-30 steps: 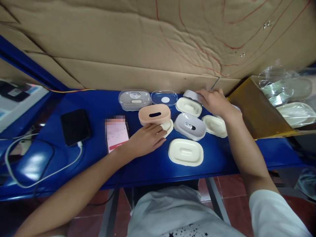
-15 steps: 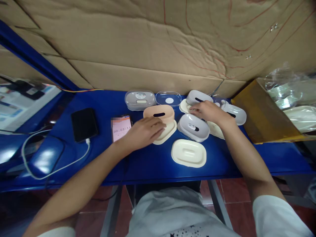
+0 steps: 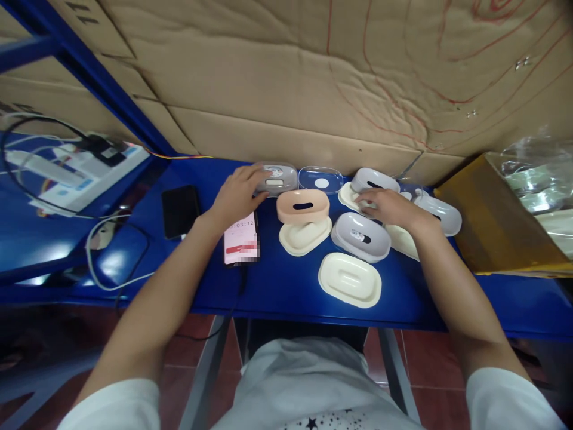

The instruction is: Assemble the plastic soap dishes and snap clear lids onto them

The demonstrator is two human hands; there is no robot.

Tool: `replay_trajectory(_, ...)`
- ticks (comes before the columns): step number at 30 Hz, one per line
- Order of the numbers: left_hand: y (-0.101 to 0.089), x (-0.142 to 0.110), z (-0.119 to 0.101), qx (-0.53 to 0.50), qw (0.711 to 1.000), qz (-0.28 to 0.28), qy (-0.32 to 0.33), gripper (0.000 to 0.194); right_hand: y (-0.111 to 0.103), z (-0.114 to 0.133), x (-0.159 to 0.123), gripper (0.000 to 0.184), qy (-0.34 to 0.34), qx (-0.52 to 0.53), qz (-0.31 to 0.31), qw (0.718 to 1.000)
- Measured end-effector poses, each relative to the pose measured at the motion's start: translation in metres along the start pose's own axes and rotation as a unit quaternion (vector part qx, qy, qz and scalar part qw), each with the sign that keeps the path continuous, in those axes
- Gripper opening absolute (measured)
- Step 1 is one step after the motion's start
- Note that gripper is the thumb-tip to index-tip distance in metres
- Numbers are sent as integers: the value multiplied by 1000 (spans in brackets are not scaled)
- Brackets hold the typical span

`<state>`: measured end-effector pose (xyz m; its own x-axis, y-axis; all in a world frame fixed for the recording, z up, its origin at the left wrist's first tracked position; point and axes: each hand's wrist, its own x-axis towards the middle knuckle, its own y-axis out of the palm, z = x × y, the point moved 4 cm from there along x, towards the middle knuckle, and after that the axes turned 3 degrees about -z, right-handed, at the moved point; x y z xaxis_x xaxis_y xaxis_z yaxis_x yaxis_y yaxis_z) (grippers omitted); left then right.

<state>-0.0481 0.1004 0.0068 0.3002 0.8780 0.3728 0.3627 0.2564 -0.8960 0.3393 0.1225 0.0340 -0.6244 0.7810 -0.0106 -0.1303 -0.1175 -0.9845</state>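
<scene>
At the back of the blue table, my left hand (image 3: 242, 190) curls round the left end of a grey oval box (image 3: 278, 179) with a clear cover and a round sticker. Its thumb lies along the front and its fingers at the back. My right hand (image 3: 388, 206) has its fingers apart over a cream oval insert (image 3: 348, 195), which leans by a grey slotted box (image 3: 375, 178). A peach slotted box (image 3: 302, 206) sits between the hands, a cream insert (image 3: 304, 235) in front of it. Nearer stand a stickered grey box (image 3: 362, 237) and another cream insert (image 3: 350, 279).
A clear cover (image 3: 320, 178) lies at the back. Further right are a grey box (image 3: 443, 216) and a carton (image 3: 465, 221) of plastic-wrapped pieces. A timer phone (image 3: 240, 239), a black phone (image 3: 179, 210) and a power strip (image 3: 94, 179) with cables are on the left.
My left hand has moved from the peach box and its cream insert to the covered grey box at the back. My right hand stays by the cream insert. The camera view has shifted.
</scene>
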Motion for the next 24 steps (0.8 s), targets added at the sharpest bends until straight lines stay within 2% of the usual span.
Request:
replay_trajectory(6,-11,1,7,-15,997,-75,-32,44,2,-1,2,33,-4,4,-11,1000)
replay_trajectory(8,-11,1,8,-32,996,-82,-24,43,3,-2,2,34,-5,5,-13,1000)
replay_trajectory(13,-7,-1,-9,4,998,-35,43,43,5,-3,2,35,-3,5,-14,1000)
replay_trajectory(17,-4,-7,-25,39,997,-11,66,45,5,-1,1,39,4,4,-11,1000)
replay_trajectory(21,3,-11,-26,63,996,9,65,53,3,2,1,38,9,2,-11,1000)
replay_trajectory(24,8,-11,-21,57,997,19,55,52,3,4,1,39,13,-8,-4,1000)
